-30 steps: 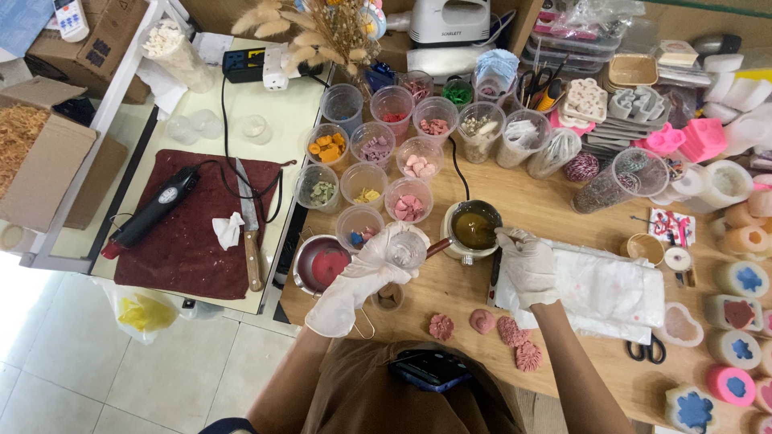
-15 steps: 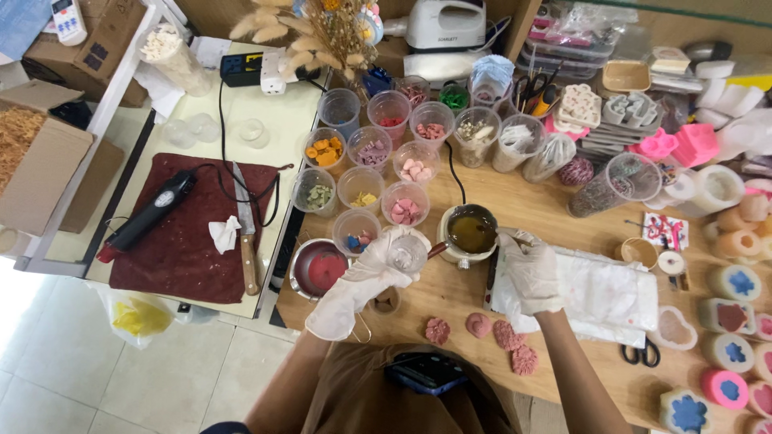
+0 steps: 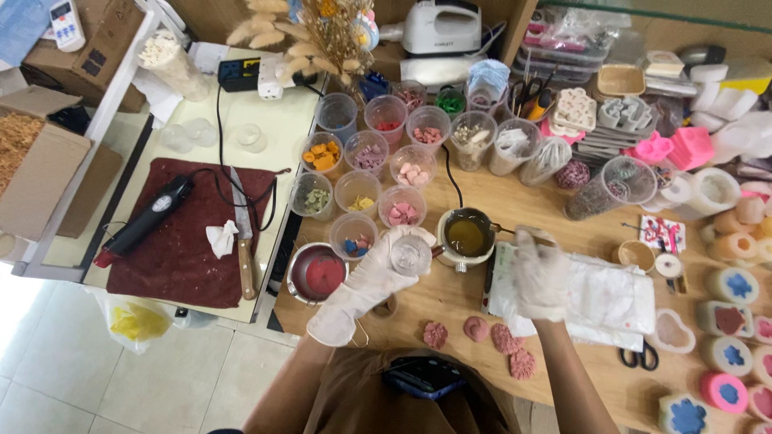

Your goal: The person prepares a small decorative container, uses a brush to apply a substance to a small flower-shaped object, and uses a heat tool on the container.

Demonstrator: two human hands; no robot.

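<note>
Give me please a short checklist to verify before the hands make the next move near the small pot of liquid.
1. Left hand has a grip on the clear cup: ok.
2. Right hand holds a thin stick: cannot tell, it is blurred.
3. Small pot stands upright with amber liquid inside: ok.
4. White cloth lies under the right hand: ok.
5. Both hands are gloved: ok.
6. Clear cup is empty: cannot tell.

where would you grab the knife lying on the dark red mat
Take the knife by its brown wooden handle, the end nearest the person, coming from above with the grip across its width. It lies flat on the dark red mat, blade pointing away toward the power strip, so the handle is the safe, thicker part.
</note>
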